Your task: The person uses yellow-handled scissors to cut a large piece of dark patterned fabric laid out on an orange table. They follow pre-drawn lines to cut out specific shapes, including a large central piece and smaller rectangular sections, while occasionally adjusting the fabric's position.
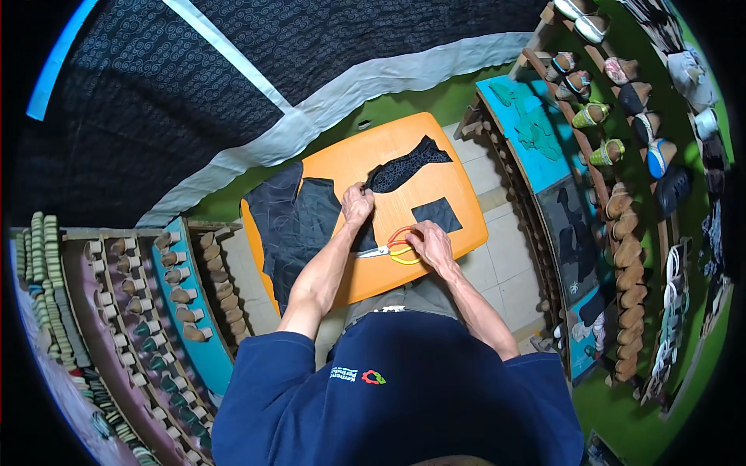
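Note:
On the orange table [400, 132], my left hand [357, 205] pinches the near-left end of a black patterned fabric piece [404, 168], which stretches away to the far right. My right hand [433, 244] holds scissors [378, 252] by their red and yellow handles. The blades point left, low over the table beside a dark cloth strip. A small dark fabric square [437, 214] lies just beyond my right hand. Large sheets of dark cloth [281, 225] cover the table's left side, partly under my left forearm. Whether the blades touch any cloth, I cannot tell.
Racks of shoe lasts [183, 293] stand at the left, with rolled striped material [51, 264] beside them. At the right, a blue shelf [509, 128] carries green scraps, and more lasts and shoes [628, 256] line a rack. Dark patterned cloth [202, 85] hangs beyond the table.

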`<action>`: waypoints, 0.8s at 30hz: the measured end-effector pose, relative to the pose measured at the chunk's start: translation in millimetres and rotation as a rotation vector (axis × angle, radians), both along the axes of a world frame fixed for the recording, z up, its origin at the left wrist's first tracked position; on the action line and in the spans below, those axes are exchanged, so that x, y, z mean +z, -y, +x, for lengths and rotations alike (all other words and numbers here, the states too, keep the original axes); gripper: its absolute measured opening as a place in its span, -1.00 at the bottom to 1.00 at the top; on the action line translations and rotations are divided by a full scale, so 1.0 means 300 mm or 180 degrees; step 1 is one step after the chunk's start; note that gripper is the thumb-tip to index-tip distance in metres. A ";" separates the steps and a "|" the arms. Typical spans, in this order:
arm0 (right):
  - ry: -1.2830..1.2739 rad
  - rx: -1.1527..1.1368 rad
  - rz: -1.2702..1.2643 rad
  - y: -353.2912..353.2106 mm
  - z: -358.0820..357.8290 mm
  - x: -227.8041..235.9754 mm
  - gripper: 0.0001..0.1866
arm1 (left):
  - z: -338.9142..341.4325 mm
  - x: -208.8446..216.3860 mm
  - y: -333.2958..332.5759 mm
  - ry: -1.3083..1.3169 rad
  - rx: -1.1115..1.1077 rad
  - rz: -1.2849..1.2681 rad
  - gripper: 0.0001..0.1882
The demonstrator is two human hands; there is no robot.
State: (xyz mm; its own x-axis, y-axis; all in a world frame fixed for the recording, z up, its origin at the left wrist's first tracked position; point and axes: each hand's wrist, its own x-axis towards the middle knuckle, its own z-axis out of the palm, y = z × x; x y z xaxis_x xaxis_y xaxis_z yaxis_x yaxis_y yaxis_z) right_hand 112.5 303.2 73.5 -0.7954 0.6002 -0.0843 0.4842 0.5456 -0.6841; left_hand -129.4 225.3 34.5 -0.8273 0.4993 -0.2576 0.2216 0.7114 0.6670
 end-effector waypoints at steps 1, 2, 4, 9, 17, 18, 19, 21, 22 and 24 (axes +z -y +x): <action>-0.0288 -0.0225 -0.0309 0.008 -0.025 0.013 -0.64 | -0.019 0.006 0.009 0.0120 -0.0014 0.0364 -0.63; -0.0331 -0.0504 -0.0833 0.011 -0.047 0.027 -0.57 | -0.037 0.013 0.021 0.0239 -0.0011 0.0727 -0.66; -0.0414 -0.1079 -0.1910 0.010 -0.095 0.047 -0.44 | -0.073 0.089 0.015 0.2469 0.0258 0.1415 -0.83; -0.0554 -0.1626 -0.4092 0.004 -0.238 0.065 0.11 | -0.056 0.227 0.125 0.4215 0.0181 0.1859 -0.84; -0.0097 -0.0339 -0.3475 0.103 -0.192 -0.022 -0.74 | 0.110 0.151 0.337 0.5072 0.0454 0.1498 -0.52; -0.0005 -0.0262 -0.3376 0.120 -0.172 -0.011 -0.74 | 0.131 0.139 0.333 0.5013 0.0410 0.1442 -0.51; 0.0035 -0.0236 -0.3322 0.130 -0.149 -0.021 -0.74 | 0.153 0.153 0.310 0.4279 0.0422 0.1152 -0.53; -0.0109 -0.0257 -0.3330 0.165 -0.114 -0.021 -0.74 | 0.131 0.028 0.310 0.3618 0.0457 0.1249 -0.76; -0.0308 -0.0371 -0.3379 0.179 -0.090 -0.020 -0.74 | 0.121 0.024 0.284 0.3565 0.0712 0.1469 -0.84; -0.0493 -0.0488 -0.3449 0.186 -0.058 -0.020 -0.73 | 0.131 0.017 0.240 0.3582 0.1174 0.1894 -0.89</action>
State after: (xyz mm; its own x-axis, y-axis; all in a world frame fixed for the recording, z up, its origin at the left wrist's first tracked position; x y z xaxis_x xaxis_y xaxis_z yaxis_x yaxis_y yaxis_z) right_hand 95.2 247.5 67.5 -0.7662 0.3618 -0.5311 0.3633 -0.4378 -0.8224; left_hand -90.1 153.3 39.6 -0.4183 0.5675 -0.7092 -0.7960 0.1471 0.5872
